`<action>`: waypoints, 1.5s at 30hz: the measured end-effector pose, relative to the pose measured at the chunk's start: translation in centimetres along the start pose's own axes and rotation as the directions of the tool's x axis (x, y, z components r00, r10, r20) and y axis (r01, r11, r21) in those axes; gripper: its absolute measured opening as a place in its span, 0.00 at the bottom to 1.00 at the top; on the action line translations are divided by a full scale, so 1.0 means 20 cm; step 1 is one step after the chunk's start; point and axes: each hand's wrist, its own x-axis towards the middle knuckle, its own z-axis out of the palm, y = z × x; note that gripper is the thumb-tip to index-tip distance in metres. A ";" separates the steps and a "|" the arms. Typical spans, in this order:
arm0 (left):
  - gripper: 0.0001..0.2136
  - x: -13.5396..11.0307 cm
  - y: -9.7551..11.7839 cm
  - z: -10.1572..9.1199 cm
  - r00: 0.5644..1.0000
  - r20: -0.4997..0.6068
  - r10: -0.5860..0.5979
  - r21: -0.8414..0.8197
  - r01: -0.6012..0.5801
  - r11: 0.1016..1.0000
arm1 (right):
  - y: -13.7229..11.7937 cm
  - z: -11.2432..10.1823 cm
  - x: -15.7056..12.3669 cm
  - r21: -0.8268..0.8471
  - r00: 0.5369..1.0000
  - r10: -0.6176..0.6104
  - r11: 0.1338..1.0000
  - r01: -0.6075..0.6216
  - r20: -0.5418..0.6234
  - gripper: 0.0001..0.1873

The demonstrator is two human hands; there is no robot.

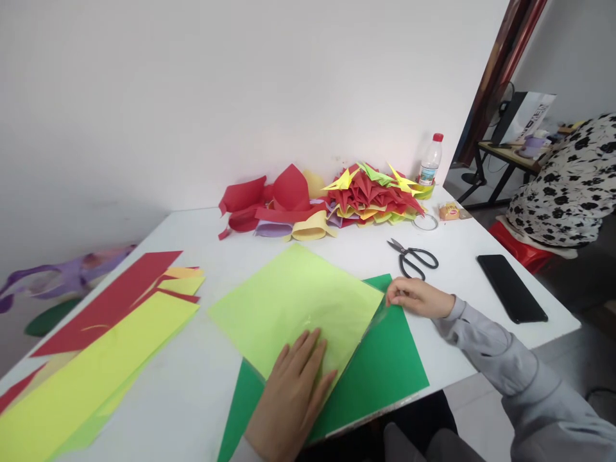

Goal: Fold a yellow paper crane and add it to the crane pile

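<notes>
A square light yellow-green paper sheet [289,282] lies turned cornerwise at the table's near side, with a shiny clear plastic sleeve [380,315] showing along its right edge. Beneath it is a larger green sheet [385,359]. My left hand [293,391] rests flat on the yellow-green sheet, fingers stretched. At the sheet's right corner, the curled fingers of my right hand [414,297] pinch the edge of the plastic. Black-handled scissors [412,258] lie with blades apart just beyond my right hand.
Red and yellow paper strips [106,366] lie on the left. Along the wall are curled paper pieces [289,199], folded paper stars [370,192], a bottle [430,160] and a tape roll [426,222]. A black phone [511,287] lies right. A person [568,179] sits beyond the table.
</notes>
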 end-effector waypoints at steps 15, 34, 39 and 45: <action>0.16 0.03 -0.06 -0.04 0.996 0.080 -0.048 -0.166 0.061 0.984 | -0.14 0.25 0.01 -0.831 0.935 -0.348 0.501 0.241 0.061 0.12; 0.20 0.17 0.07 -0.12 0.997 0.008 -0.075 -0.022 0.075 0.997 | -0.14 0.25 -0.08 -0.652 0.902 -0.429 0.669 0.357 0.054 0.16; 0.15 0.18 0.10 -0.15 1.000 0.004 -0.022 0.048 0.022 0.999 | -0.13 0.28 -0.06 -0.622 0.891 -0.444 0.723 0.299 -0.089 0.13; 0.18 0.20 0.02 -0.21 0.982 0.139 -0.129 -0.096 0.143 0.985 | -0.14 0.32 -0.03 -0.694 0.866 -0.491 0.657 0.293 -0.099 0.12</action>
